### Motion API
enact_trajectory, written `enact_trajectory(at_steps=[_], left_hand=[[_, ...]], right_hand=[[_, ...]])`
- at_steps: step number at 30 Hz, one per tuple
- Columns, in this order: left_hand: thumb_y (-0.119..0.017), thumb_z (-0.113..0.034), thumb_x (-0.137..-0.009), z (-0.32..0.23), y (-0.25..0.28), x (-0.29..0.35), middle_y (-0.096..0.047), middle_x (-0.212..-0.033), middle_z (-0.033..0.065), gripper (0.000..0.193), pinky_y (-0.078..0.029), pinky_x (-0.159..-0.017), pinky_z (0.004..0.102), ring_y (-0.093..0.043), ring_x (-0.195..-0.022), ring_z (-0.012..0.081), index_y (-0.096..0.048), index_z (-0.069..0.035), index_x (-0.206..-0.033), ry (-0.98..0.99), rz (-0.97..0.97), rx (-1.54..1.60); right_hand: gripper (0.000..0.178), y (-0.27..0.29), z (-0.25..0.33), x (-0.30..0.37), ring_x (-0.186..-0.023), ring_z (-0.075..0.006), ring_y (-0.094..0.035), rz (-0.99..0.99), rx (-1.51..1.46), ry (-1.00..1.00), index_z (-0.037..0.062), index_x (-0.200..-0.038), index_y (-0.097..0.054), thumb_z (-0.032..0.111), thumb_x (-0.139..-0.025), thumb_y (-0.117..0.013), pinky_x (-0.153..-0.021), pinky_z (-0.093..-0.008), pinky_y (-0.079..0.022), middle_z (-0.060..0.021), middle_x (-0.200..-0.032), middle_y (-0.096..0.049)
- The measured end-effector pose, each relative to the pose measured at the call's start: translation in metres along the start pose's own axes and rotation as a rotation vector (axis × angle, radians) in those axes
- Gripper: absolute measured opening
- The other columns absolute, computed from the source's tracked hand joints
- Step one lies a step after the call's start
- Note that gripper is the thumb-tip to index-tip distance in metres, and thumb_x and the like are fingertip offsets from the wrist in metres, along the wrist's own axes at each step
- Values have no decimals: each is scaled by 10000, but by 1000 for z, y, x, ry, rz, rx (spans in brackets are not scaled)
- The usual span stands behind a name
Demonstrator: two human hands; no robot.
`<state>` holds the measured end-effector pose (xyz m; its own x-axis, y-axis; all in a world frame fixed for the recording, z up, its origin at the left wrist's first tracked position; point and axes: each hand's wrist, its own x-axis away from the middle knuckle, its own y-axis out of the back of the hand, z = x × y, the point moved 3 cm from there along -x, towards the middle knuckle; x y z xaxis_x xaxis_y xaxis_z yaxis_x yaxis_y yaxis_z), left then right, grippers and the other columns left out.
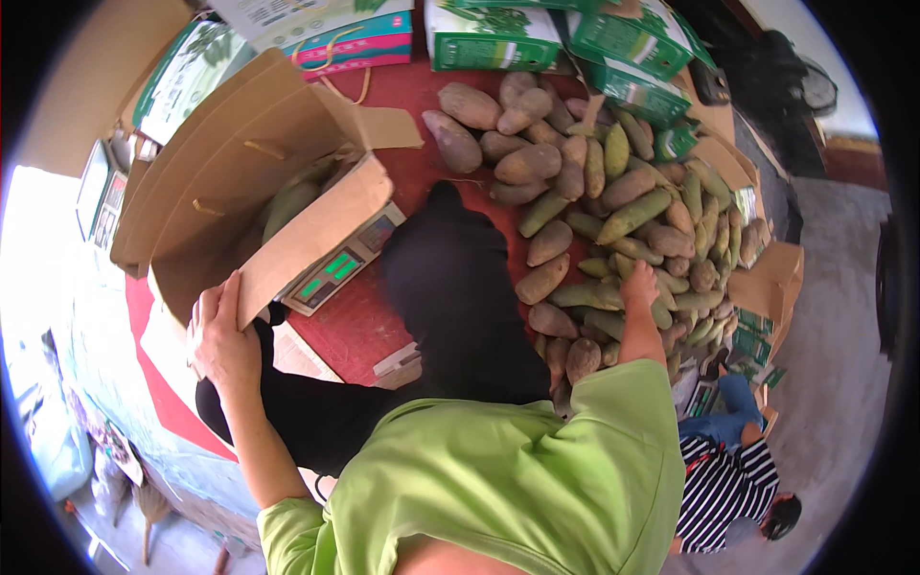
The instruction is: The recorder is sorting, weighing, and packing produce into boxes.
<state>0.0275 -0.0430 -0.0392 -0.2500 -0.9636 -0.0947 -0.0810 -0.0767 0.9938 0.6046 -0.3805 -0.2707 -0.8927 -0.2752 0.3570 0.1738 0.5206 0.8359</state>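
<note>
My left hand (pixel 222 335) is closed round the near edge of an open brown cardboard box (pixel 311 235), its flaps standing up. Inside lie a few tubers (pixel 292 206), one of them greenish, partly hidden by the box wall. The box sits on a digital scale (pixel 335 273) with lit green digits. On the right, my right hand (pixel 640 285) reaches into a big pile of brown and green elongated tubers (pixel 632 220). Its fingers are curled in among them, beside a green tuber (pixel 592 296); what they grip, if anything, is hidden.
A red surface (pixel 383 326) lies under the scale and pile. Green and white cartons (pixel 494 38) line the far side. My black-clad leg (pixel 450 287) juts up between scale and pile. At lower right, a person in a striped shirt (pixel 724 489) is beyond the pile.
</note>
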Motion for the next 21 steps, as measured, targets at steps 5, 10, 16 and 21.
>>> enact_trajectory(at_steps=[5, 10, 16, 21], left_hand=[[-634, 25, -648, -1, 5, -1, -609, -979, 33, 485, -456, -829, 387, -586, -966, 244, -657, -121, -1110, -59, -22, 15], [-617, 42, -650, 4, 1, -1, -605, -997, 35, 492, -456, -858, 379, -581, -981, 243, -652, -118, -1114, -50, -22, 30], [-637, 25, -657, 6, 4, 0, -586, -965, 35, 468, -449, -852, 385, -577, -971, 246, -647, -113, -1104, -60, -27, 59], [-639, 13, -656, 7, 4, 1, -571, -935, 33, 462, -451, -835, 378, -572, -950, 246, -645, -112, -1101, -69, -31, 81]], right_hand=[[581, 22, 20, 20, -1257, -253, -415, 18, 148, 4, 209, -1280, -467, 131, -750, -692, -949, -504, -397, -32, -1276, -485], [550, 2, 7, 13, -1251, -248, -421, 27, 210, 41, 202, -1255, -500, 181, -749, -713, -953, -515, -393, -23, -1272, -494], [626, 30, 29, 36, -1250, -230, -424, 55, 216, 104, 191, -1238, -512, 323, -692, -787, -941, -529, -408, -16, -1276, -493], [631, 50, 49, 40, -1181, -292, -490, -94, 4, 210, 150, -1260, -514, 315, -709, -775, -874, -502, -460, -66, -1246, -530]])
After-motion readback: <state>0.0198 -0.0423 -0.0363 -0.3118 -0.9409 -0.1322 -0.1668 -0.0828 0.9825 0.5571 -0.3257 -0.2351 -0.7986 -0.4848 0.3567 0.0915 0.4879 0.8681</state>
